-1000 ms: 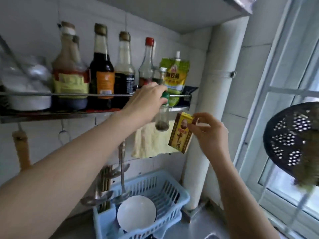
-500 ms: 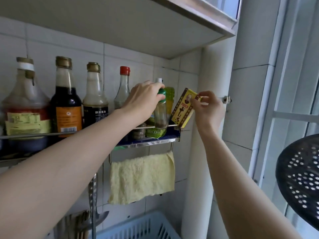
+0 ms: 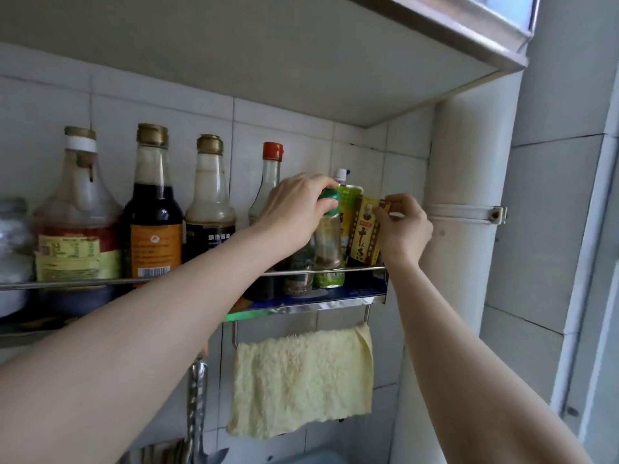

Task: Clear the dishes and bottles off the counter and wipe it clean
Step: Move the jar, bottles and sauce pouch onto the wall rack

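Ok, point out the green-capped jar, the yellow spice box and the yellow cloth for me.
green-capped jar (image 3: 327,241): head view, on its clear glass body below the cap.
yellow spice box (image 3: 365,234): head view, on its printed front face.
yellow cloth (image 3: 301,380): head view, on the middle of the hanging cloth.

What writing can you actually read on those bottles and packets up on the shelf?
"酿造酱油": black label of the pale-necked bottle.
"十": large character on the yellow box held by the right hand; the characters below it are blurred.
Orange label on the dark sauce bottle: too small to read.
Big jug label: blurred.
Green pouch: unreadable.
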